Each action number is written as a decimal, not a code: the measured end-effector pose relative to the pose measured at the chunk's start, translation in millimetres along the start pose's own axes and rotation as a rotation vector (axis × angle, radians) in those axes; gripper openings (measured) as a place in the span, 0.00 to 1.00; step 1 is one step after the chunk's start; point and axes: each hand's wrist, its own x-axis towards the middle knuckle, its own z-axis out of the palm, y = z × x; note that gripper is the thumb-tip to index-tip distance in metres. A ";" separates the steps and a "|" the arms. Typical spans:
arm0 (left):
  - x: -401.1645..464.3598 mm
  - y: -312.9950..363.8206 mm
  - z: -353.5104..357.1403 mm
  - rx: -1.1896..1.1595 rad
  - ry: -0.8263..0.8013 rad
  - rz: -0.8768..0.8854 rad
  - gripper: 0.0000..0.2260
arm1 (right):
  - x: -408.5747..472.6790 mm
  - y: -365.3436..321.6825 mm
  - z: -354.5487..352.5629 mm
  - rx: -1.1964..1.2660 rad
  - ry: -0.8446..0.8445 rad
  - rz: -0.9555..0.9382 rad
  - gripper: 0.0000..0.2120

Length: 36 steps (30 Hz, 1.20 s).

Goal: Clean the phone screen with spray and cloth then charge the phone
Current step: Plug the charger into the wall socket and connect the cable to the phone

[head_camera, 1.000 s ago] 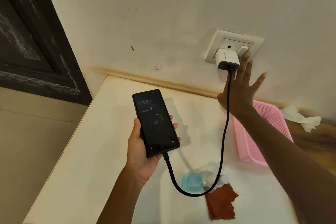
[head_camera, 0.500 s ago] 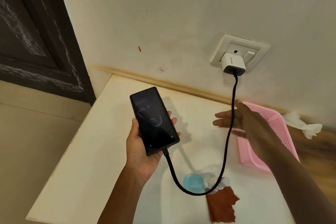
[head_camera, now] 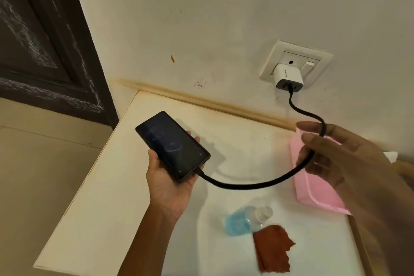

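My left hand (head_camera: 167, 177) holds the black phone (head_camera: 173, 145) above the white table (head_camera: 116, 181), screen up and dimly lit. A black cable (head_camera: 253, 185) runs from the phone's lower end in a loop up to the white charger (head_camera: 287, 78), which is plugged into the wall socket (head_camera: 298, 58). My right hand (head_camera: 340, 159) hovers blurred over the cable's loop, fingers apart, and the cable passes between its fingers. On the table lie a small spray bottle with blue liquid (head_camera: 244, 219) and a rust-brown cloth (head_camera: 272, 248) beside it.
A pink perforated basket (head_camera: 313, 195) lies at the table's right, partly behind my right hand. A bit of white tissue (head_camera: 391, 155) shows behind it. A dark door (head_camera: 44, 40) stands at the left, past the table's left edge.
My right hand came down from the socket switch to the cable's loop. The phone has tilted flatter and turned, its screen has dimmed, and the cable has swung to the right.
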 end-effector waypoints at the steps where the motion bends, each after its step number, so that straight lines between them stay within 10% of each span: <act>1: 0.3 -0.4 -0.4 0.011 0.008 0.003 0.23 | 1.4 1.8 -3.4 0.013 0.009 0.017 0.17; 28: 8.9 -36.0 -2.0 0.323 0.139 -0.022 0.20 | 59.3 68.7 -38.6 -0.044 0.579 -0.068 0.10; 36: 11.2 -36.4 -5.7 0.790 0.229 -0.015 0.16 | 68.3 68.0 -30.2 -0.087 0.684 -0.202 0.11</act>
